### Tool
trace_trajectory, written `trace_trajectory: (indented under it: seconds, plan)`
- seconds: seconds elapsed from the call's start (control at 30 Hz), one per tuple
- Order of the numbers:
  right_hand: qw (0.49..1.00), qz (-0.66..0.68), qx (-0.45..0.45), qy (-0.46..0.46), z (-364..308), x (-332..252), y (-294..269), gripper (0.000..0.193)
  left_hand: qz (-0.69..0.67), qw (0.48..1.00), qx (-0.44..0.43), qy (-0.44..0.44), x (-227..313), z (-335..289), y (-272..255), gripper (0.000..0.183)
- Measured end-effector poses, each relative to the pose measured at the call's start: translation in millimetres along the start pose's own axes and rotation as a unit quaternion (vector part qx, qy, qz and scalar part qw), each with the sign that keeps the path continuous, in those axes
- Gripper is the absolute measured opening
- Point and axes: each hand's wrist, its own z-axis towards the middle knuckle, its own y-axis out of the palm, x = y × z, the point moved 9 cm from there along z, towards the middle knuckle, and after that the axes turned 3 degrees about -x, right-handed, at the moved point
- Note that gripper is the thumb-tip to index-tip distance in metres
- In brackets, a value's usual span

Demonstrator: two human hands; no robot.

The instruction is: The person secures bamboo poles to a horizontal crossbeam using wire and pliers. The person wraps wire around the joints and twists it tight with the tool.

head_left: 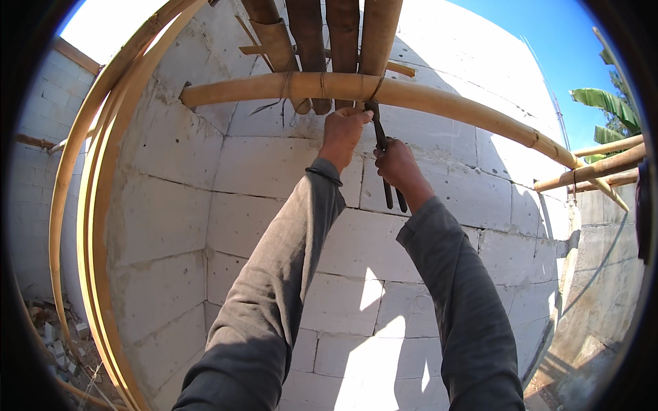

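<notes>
Both my arms reach up to a horizontal bamboo pole that crosses in front of a white block wall. My right hand is closed around the dark handles of a pair of pincers, whose jaws point up at the pole's underside. Beside the jaws, my left hand is closed in a pinch; what its fingers hold is too small to make out. Several upright bamboo poles meet the horizontal one, bound to it with thin dark wire. Loose wire ends hang left of my left hand.
Tall curved bamboo poles stand at the left. More bamboo poles cross at the right, near banana leaves. Broken block rubble lies on the ground at lower left. A grey wall rises at the right.
</notes>
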Motion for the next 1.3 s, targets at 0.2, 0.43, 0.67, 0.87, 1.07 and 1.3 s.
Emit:
trace_trajectory:
  seconds: [0.2,0.43,0.67,0.87,1.07,1.3]
  plan:
    - [0.984,0.117,-0.130,0.015,-20,-35,0,0.018,-0.022,0.985,-0.136,-0.102,-19,-16,24,0.032]
    - [0.949,0.196,-0.230,0.091,-37,-32,-21,0.029,-0.053,0.980,-0.131,-0.138,-19,-20,49,0.027]
    - [0.917,-0.366,0.156,0.023,-93,-56,-7,0.074,-0.061,0.995,-0.047,-0.064,-37,2,51,0.016]
    - [0.869,-0.424,0.249,-0.044,-65,-28,-37,0.052,-0.043,0.999,0.008,0.006,-32,8,64,0.015]
    - [0.919,-0.348,0.113,-0.146,-33,-15,-84,0.017,-0.036,0.997,-0.051,0.039,-19,-2,73,0.023]
    - [0.771,0.572,-0.269,0.078,-76,-26,20,0.018,-0.044,0.981,-0.121,-0.146,-15,-19,54,0.036]
